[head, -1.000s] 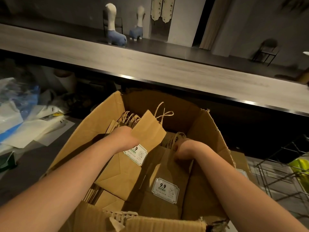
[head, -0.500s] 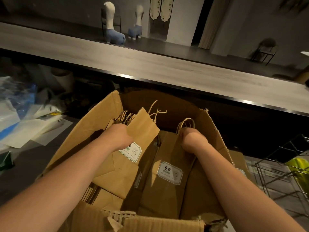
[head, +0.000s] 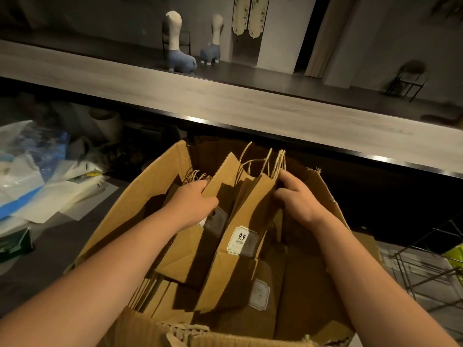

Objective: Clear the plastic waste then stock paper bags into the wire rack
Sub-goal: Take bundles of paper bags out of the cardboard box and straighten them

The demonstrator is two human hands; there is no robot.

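From my head view, my left hand (head: 194,200) curls round the top edge of one paper bag (head: 190,244) inside the box (head: 130,209), and my right hand (head: 294,199) pinches the top of a second bag (head: 240,259) just beside it, both bags standing tilted among the flat ones. The plastic (head: 27,176) lies heaped at far left, well apart from the rack (head: 426,269) at right.
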